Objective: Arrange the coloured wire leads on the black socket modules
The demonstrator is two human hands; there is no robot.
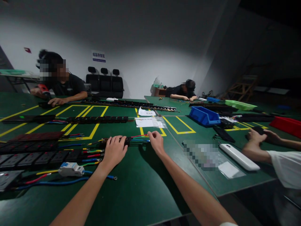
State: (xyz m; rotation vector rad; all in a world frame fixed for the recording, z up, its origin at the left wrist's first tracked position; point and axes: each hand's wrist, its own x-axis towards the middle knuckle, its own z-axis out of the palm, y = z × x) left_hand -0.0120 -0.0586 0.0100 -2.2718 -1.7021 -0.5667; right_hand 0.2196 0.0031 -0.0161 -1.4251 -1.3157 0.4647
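Observation:
My left hand (116,151) is curled over the dark end of a black strip (102,143), pressing it to the table. Red, green and blue wires (138,137) run out from under its fingers to the right. At their far ends my right hand (156,141) pinches a wire tip between thumb and fingers; which wire is partly hidden. Left of my hands lie black power socket strips (47,159), their coloured wires ending in ring terminals (98,155). A grey-white circuit breaker (71,169) with yellow and blue wires sits nearer to me.
Yellow tape lines mark the green table (141,191). Paper sheets (145,122), a blue bin (204,116), a red bin (287,125) and a white elongated device (238,156) lie around. One co-worker holds a red power drill (44,89); another's hands (257,135) are at right.

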